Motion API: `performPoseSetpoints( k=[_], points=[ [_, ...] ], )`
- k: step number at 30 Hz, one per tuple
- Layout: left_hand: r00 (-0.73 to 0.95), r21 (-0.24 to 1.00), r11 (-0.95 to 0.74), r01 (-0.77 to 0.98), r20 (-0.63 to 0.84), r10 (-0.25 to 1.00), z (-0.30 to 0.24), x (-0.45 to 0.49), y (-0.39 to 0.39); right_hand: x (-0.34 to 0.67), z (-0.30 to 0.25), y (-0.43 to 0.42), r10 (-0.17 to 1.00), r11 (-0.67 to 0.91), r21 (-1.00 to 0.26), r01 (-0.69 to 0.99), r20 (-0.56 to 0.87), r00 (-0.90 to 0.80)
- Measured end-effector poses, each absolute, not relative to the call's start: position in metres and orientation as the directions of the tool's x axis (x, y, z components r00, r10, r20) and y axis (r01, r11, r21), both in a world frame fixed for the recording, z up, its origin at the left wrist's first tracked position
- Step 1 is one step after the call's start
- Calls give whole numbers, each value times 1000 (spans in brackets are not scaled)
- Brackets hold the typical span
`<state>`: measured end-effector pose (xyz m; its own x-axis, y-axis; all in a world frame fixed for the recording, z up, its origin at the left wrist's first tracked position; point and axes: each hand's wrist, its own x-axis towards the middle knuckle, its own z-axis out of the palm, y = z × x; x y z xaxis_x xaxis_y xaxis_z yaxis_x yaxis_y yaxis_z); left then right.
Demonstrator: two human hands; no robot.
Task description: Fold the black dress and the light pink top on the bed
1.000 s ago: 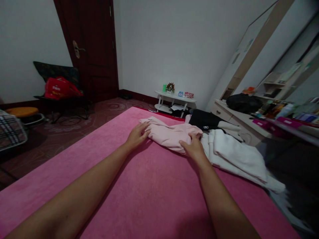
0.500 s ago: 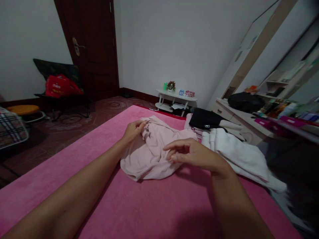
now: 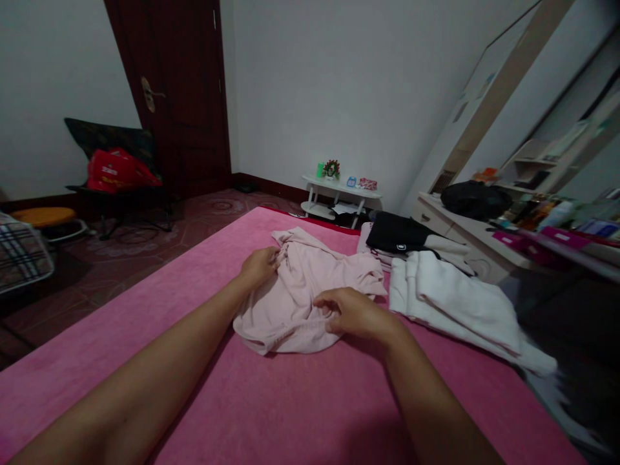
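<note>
A pale pink garment (image 3: 300,284), perhaps a shirt, lies crumpled on the pink bed cover (image 3: 271,400). My left hand (image 3: 260,266) is closed on its upper left edge, the fingertips partly hidden in the folds. On the near right part of the cloth rests my right hand (image 3: 356,313), fingers curved and apart from the thumb, with fabric showing between them. Right of this hand lies a folded white garment (image 3: 465,303). Behind that is a folded black and grey garment (image 3: 400,232) on top of other folded clothes.
A small white table (image 3: 339,186) with little items stands by the far wall. On the right is a cluttered dresser (image 3: 436,216) with a black bag (image 3: 475,199). A folding chair (image 3: 111,132) holds a red bag (image 3: 119,171), near a yellow stool (image 3: 43,215).
My right hand has moved slightly left and down onto the garment. My left hand has shifted a little nearer, its fingers tucked further into the cloth. The garment has barely moved.
</note>
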<state>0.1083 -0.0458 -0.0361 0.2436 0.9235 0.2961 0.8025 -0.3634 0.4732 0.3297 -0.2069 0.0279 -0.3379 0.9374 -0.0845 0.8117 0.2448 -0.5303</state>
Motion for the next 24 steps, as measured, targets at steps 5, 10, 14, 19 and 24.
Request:
performPoseSetpoints(
  k=[5, 10, 14, 19, 24],
  points=[
    [157, 511, -271, 816, 255, 954, -9, 99, -44, 347, 44, -212, 913, 99, -481, 871, -304, -272],
    [320, 621, -247, 744, -8, 947, 55, 62, -54, 368, 101, -246, 875, 106, -655, 748, -296, -384],
    [644, 808, -367, 461, -20, 765, 95, 38, -79, 372, 137, -274, 883, 215, -757, 617, -119, -454],
    [737, 860, -395, 323, 34, 675, 89, 44, -80, 380, 121, -259, 976, 93, -832, 547, -32, -215],
    [701, 674, -444, 591, -156, 696, 59, 60, -63, 376, 76, -230, 944, -223, -724, 653, -329, -42]
  ],
)
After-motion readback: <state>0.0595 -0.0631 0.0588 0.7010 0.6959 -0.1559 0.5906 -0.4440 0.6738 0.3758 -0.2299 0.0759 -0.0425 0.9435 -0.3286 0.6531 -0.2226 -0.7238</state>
